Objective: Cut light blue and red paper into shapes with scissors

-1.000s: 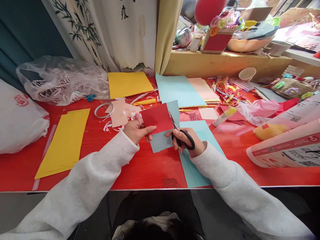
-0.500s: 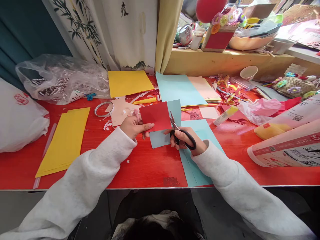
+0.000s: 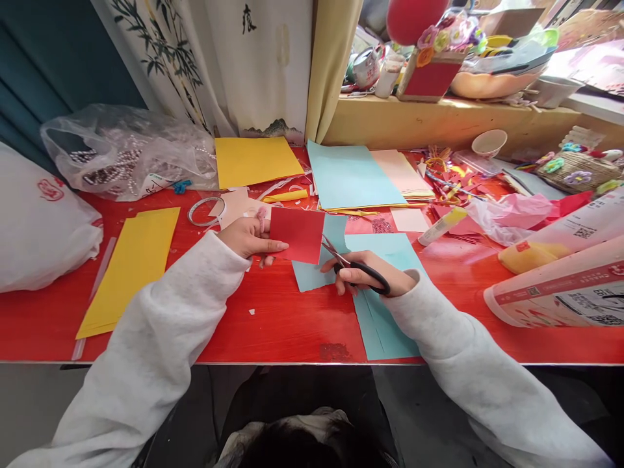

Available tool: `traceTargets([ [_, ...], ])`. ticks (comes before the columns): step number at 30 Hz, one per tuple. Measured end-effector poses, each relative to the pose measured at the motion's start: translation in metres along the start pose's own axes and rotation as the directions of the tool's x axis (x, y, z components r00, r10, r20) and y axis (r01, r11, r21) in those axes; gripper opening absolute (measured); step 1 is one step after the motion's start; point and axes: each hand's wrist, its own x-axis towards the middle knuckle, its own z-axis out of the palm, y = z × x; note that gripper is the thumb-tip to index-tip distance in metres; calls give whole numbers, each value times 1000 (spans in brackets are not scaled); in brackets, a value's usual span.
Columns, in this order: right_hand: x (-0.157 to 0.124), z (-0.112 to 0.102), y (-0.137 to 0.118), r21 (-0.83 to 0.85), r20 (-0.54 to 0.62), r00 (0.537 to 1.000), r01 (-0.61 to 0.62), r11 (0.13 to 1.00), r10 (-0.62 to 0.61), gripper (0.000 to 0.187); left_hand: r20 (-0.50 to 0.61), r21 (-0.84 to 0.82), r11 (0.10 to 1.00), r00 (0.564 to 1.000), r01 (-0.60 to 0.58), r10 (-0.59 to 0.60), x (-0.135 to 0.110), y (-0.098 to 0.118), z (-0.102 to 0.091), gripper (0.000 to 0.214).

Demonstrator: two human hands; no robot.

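Observation:
My left hand [image 3: 246, 236] pinches the left edge of a red paper square [image 3: 298, 233], holding it over a light blue paper piece [image 3: 316, 270] on the red table [image 3: 273, 318]. My right hand [image 3: 370, 276] is closed in the black handles of a pair of scissors [image 3: 348, 260]. The scissor blades are parted and point up-left at the red square's right edge. Both arms wear white sleeves.
Yellow sheets [image 3: 134, 263] lie at left, with more yellow [image 3: 253, 159], blue [image 3: 348, 175] and pink [image 3: 402, 172] sheets at the back. A tape roll [image 3: 205, 211], a glue stick [image 3: 441, 226], plastic bags [image 3: 121, 153], paper scraps and printed rolls [image 3: 560, 286] crowd the table. A cluttered shelf [image 3: 439, 120] runs behind.
My left hand has drawn the red square down and left, lower to the table. The scissors have tilted flatter, and their blades now sit at the square's right edge.

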Motion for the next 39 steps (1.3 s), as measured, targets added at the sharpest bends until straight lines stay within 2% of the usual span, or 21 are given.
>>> traceTargets([
  [5,2,-1,4,14,-62,998,-16,1000,17,63,5,-4,1000,1000,-6,6,-3,0,-9,19],
  [9,3,-2,5,22,-92,996,3,1000,-1,73,-4,-14,1000,1000,-17,17,-6,4,-10,21],
  [13,3,-3,4,25,-86,996,4,1000,-2,68,43,-88,995,998,43,-39,-6,9,-6,26],
  [18,3,-3,6,26,-175,983,-50,998,54,60,54,-127,991,998,34,-28,-5,7,-7,28],
  [22,4,-2,7,180,-294,951,-40,983,93,64,73,-105,994,997,40,-33,-3,2,-12,23],
  [26,6,-3,10,299,-329,938,-9,954,112,63,68,-47,997,996,66,-63,-2,0,-16,19],
  [31,7,-9,14,423,-417,905,112,899,83,61,-27,-84,994,997,63,-65,-4,2,-13,18],
  [36,6,-10,14,430,-388,916,79,899,105,59,-75,-74,994,993,82,-87,-2,-1,-15,19],
  [39,6,-11,14,438,-417,903,105,893,99,55,-128,-66,997,990,42,-50,-3,-2,-20,19],
])
